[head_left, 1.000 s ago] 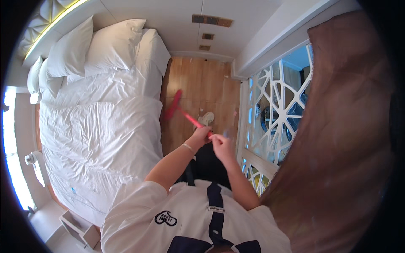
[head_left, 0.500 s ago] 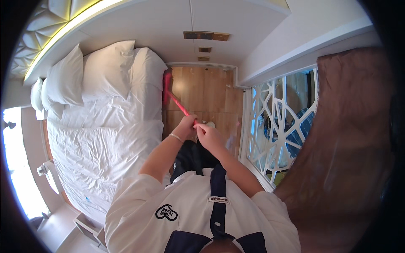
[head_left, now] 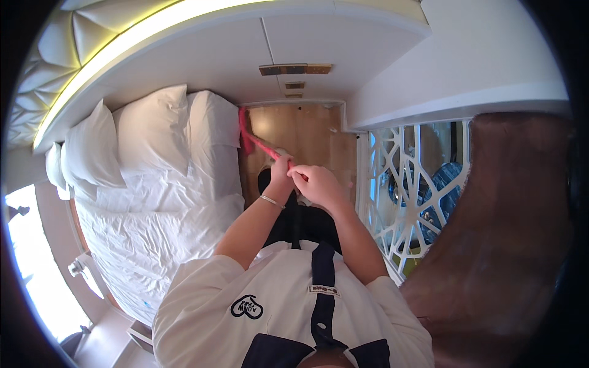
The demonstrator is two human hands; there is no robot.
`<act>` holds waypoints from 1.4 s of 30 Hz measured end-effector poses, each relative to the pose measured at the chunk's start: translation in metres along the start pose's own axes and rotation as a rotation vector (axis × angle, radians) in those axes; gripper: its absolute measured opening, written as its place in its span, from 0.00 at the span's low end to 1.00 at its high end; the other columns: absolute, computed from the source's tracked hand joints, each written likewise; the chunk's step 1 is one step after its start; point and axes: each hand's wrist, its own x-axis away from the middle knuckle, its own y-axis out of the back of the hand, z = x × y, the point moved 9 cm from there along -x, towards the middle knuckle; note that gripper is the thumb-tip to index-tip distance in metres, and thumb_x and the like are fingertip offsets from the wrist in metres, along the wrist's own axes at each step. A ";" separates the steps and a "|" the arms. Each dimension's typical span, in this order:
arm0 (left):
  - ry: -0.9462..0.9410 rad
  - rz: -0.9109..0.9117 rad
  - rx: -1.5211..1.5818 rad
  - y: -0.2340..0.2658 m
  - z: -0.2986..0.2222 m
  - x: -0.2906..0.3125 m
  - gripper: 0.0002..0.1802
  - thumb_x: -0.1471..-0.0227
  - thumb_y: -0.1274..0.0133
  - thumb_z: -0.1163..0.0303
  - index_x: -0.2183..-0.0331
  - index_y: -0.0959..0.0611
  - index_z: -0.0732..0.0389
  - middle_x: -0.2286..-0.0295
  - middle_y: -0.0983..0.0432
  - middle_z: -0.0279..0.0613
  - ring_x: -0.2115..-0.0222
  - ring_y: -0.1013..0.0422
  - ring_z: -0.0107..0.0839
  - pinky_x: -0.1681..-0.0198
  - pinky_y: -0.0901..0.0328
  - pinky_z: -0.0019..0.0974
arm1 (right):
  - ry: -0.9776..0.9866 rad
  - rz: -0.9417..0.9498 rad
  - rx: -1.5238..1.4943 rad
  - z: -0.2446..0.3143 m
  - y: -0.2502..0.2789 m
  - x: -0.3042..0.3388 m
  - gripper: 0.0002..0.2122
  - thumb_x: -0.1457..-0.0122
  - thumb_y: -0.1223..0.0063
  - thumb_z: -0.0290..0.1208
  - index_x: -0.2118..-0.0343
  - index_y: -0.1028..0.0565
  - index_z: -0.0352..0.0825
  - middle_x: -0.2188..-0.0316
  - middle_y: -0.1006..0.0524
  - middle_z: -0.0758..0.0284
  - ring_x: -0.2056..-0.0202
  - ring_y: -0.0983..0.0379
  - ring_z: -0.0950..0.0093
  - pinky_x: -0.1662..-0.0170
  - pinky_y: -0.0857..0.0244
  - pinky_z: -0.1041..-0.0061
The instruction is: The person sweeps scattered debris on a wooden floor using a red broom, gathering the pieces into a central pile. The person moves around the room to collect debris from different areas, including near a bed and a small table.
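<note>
Head view: both hands wrapped round the handle of a red broom (head_left: 264,147), near one another. Left hand (head_left: 281,170) is lower on the shaft, towards the broom head; right hand (head_left: 315,184) is nearer the upper end. Cannot tell whether any shaft extends past the right hand.

Broom head (head_left: 246,138) lies beside the bed (head_left: 215,162), at the floor's left margin. Blurred; contact with the bedding not resolved.

Judgement on technique: left hand best used to steer, right as pivot. Keep the head low and flat against the wooden floor (head_left: 304,126), with short, slow strokes parallel to the bed's side; fast ones would probably scatter light debris. Risk: the head catching the hanging white sheet. A pale shoe (head_left: 280,151) shows just by the shaft, so strokes should pass clear of it.

Further out: a small pale scrap (head_left: 333,130) on the floor, well apart from the broom head; reaching it would likely call for a wider swing. Brown curtain (head_left: 503,214) at far right, away from the shaft.
</note>
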 end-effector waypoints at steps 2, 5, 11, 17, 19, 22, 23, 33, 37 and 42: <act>0.175 -0.031 0.309 -0.001 -0.018 -0.012 0.09 0.54 0.51 0.71 0.81 0.27 0.64 0.82 0.31 0.41 0.80 0.33 0.31 0.74 0.36 0.34 | -0.015 -0.008 0.001 -0.001 -0.008 -0.037 0.11 0.46 0.56 0.38 0.70 0.22 0.41 0.74 0.24 0.58 0.70 0.27 0.57 0.66 0.33 0.62; 0.273 0.115 0.355 0.003 -0.026 -0.064 0.07 0.56 0.52 0.70 0.78 0.27 0.64 0.80 0.31 0.44 0.79 0.32 0.36 0.76 0.35 0.39 | -0.070 -0.065 0.023 0.011 -0.013 -0.075 0.13 0.46 0.57 0.40 0.69 0.22 0.40 0.73 0.24 0.57 0.69 0.27 0.57 0.65 0.33 0.63; 0.230 0.317 -0.232 -0.042 -0.034 -0.066 0.06 0.59 0.52 0.69 0.81 0.28 0.58 0.84 0.33 0.41 0.85 0.34 0.34 0.85 0.41 0.37 | -0.363 -0.232 -0.089 -0.008 0.022 -0.073 0.13 0.44 0.59 0.38 0.69 0.21 0.38 0.75 0.22 0.63 0.71 0.25 0.67 0.61 0.35 0.73; 0.539 0.294 -0.357 -0.087 -0.012 0.027 0.08 0.56 0.52 0.68 0.81 0.27 0.59 0.86 0.33 0.40 0.88 0.36 0.32 0.88 0.44 0.36 | -0.404 -0.425 -0.212 -0.016 0.040 0.003 0.11 0.41 0.57 0.33 0.68 0.23 0.33 0.77 0.24 0.65 0.75 0.28 0.76 0.66 0.37 0.80; 0.484 0.337 -0.437 -0.096 -0.033 0.057 0.08 0.56 0.52 0.69 0.82 0.26 0.61 0.86 0.33 0.40 0.87 0.35 0.32 0.88 0.44 0.36 | -0.473 -0.488 -0.291 -0.006 0.038 0.027 0.11 0.40 0.57 0.32 0.68 0.24 0.31 0.78 0.24 0.65 0.75 0.29 0.80 0.68 0.38 0.81; 0.424 0.411 -0.438 -0.098 -0.054 0.075 0.10 0.57 0.51 0.69 0.83 0.24 0.65 0.85 0.31 0.42 0.87 0.34 0.32 0.86 0.43 0.35 | -0.566 -0.582 -0.381 0.017 0.035 0.044 0.11 0.42 0.56 0.33 0.66 0.24 0.33 0.73 0.23 0.60 0.70 0.25 0.70 0.65 0.35 0.76; 0.414 0.409 -0.491 -0.097 -0.057 0.070 0.10 0.58 0.51 0.69 0.83 0.24 0.65 0.85 0.31 0.42 0.87 0.34 0.32 0.86 0.43 0.35 | -0.565 -0.663 -0.388 0.020 0.037 0.045 0.10 0.42 0.56 0.33 0.66 0.24 0.33 0.73 0.23 0.61 0.70 0.25 0.71 0.66 0.35 0.77; 0.398 0.594 -0.847 -0.135 -0.023 0.054 0.10 0.58 0.53 0.69 0.81 0.26 0.67 0.86 0.32 0.45 0.86 0.35 0.35 0.85 0.42 0.37 | -0.637 -1.077 -0.633 -0.072 -0.014 0.069 0.12 0.39 0.59 0.33 0.68 0.25 0.30 0.73 0.23 0.64 0.70 0.28 0.77 0.64 0.37 0.79; 0.440 0.549 -0.814 -0.123 -0.002 0.069 0.11 0.57 0.52 0.69 0.79 0.24 0.69 0.82 0.29 0.47 0.86 0.32 0.35 0.86 0.41 0.35 | -0.715 -0.989 -0.500 -0.022 0.016 0.093 0.10 0.41 0.58 0.32 0.68 0.24 0.33 0.74 0.24 0.65 0.72 0.28 0.76 0.66 0.37 0.79; 0.269 0.574 -0.925 -0.119 0.003 0.023 0.11 0.59 0.51 0.69 0.84 0.26 0.67 0.85 0.30 0.45 0.86 0.33 0.36 0.83 0.41 0.38 | -0.684 -1.040 -0.482 -0.023 0.019 0.086 0.09 0.42 0.57 0.31 0.68 0.24 0.35 0.75 0.24 0.64 0.73 0.27 0.73 0.67 0.36 0.78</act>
